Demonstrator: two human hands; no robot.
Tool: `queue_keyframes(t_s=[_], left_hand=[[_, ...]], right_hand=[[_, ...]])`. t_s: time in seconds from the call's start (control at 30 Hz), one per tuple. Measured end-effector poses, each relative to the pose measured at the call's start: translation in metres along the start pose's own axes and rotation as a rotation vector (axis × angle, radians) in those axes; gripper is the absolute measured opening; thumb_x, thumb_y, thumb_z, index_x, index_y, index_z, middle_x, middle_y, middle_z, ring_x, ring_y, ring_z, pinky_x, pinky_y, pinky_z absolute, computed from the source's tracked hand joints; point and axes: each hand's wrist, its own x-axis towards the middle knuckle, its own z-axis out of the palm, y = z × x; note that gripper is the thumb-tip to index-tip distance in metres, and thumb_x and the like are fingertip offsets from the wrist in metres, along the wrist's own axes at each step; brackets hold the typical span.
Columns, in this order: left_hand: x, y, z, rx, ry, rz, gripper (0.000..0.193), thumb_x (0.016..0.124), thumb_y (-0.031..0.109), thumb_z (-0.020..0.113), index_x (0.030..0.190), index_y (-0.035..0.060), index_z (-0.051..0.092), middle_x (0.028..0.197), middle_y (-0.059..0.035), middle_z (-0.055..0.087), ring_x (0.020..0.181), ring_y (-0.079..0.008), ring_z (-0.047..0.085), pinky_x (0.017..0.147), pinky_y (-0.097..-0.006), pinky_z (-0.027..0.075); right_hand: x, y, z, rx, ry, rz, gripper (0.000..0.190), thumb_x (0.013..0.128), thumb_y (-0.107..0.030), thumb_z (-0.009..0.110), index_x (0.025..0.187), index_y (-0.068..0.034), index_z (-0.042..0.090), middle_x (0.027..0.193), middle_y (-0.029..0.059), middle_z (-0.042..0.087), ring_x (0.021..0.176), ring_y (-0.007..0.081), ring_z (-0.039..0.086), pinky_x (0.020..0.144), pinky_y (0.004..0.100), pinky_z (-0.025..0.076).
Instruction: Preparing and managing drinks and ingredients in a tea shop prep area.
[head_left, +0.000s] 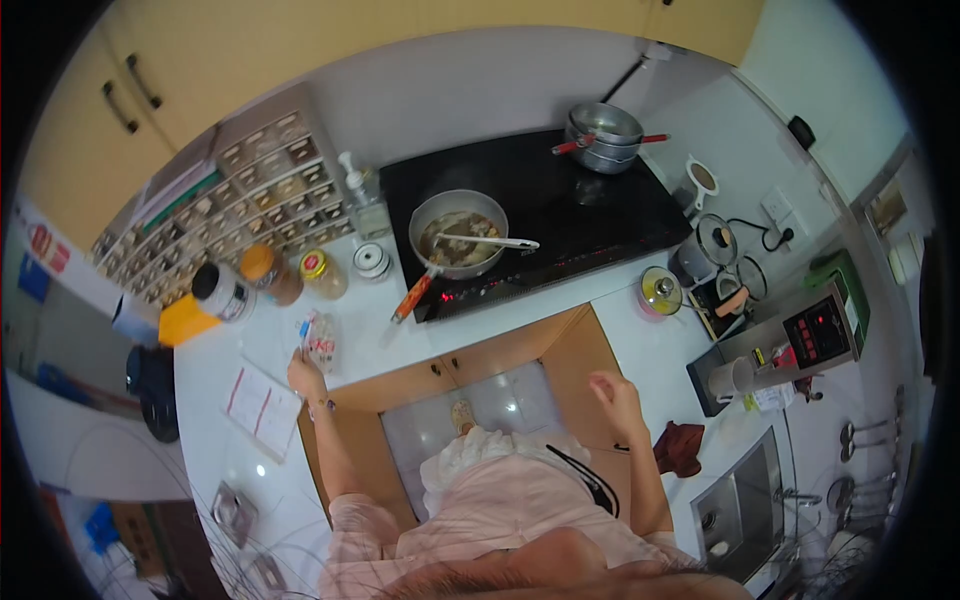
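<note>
At the counter's left part, my left hand (304, 377) is closed on the edge of a small clear plastic bag (322, 341) with red print and a blue clip (304, 328). The bag's contents are too small to tell. My right hand (619, 405) is raised at the right counter's edge, empty, its fingers loosely curled and apart. Ahead, a saucepan (420, 210) with an orange handle holds brownish liquid with pieces in it. A white-handled utensil (495, 241) lies across the pan, its far end in the liquid. The pan stands on a black cooktop (532, 195) with lit red indicators.
Lidded jars (322, 274) and a pump bottle (367, 202) line the left back, before a rack of small drawers (262, 187). Stacked pots (604, 139) stand back right. A glass-lidded pot (660, 292), brown cloth (679, 448) and sink (739, 502) lie rightward; paper (262, 412) leftward.
</note>
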Motion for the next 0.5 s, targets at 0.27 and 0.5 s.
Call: queue_keyframes(t_s=[0.27,0.5], left_hand=[[0.026,0.042,0.062,0.027,-0.164,0.046,0.033,0.075,0.020,0.064,0.104,0.0047,0.061,0.093,-0.0143,0.064,0.083,-0.0331,0.060,0.070,-0.0426,0.048],[-0.007,0.063,0.085,0.028,-0.231,0.170,0.062,0.063,0.017,0.070,0.120,0.0041,0.049,0.120,-0.0169,0.052,0.107,-0.0353,0.051,0.089,-0.0424,0.042]], right_hand=[[0.122,0.040,-0.010,0.611,0.182,0.284,0.023,0.089,-0.017,0.056,0.105,-0.001,0.059,0.087,0.0068,0.063,0.076,0.0122,0.061,0.066,0.0252,0.051],[0.408,0.090,-0.062,1.464,0.143,0.594,0.051,0.084,-0.024,0.059,0.124,0.000,0.039,0.116,0.0199,0.050,0.103,0.0352,0.055,0.086,0.0449,0.050]])
